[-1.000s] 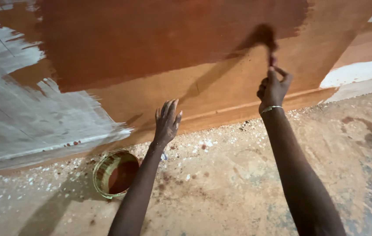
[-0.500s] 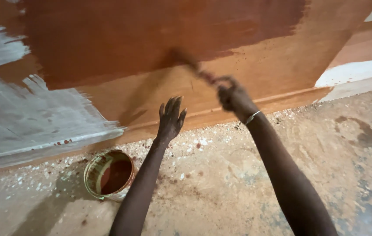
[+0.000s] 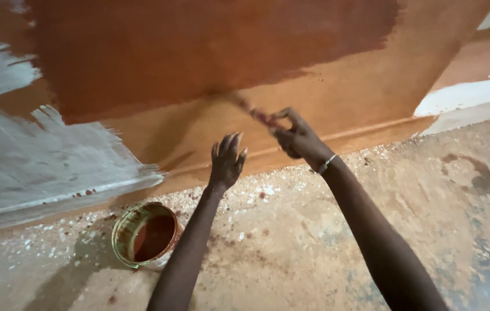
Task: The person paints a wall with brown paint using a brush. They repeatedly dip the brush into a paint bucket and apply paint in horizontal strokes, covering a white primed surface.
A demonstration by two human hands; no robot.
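R hand grips brush, bristles on board up-left of it. L hand spread flat on board. Paint can below-left of L hand.

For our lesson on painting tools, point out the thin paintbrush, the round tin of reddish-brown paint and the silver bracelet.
thin paintbrush (image 3: pixel 250 109), head view, on its handle.
round tin of reddish-brown paint (image 3: pixel 119 237), head view, on its green-stained rim.
silver bracelet (image 3: pixel 326 163), head view, on the band at the right wrist.

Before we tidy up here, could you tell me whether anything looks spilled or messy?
Yes: small reddish-brown drips dot the floor near the open paint can, and white flecks lie scattered along the base of the board.
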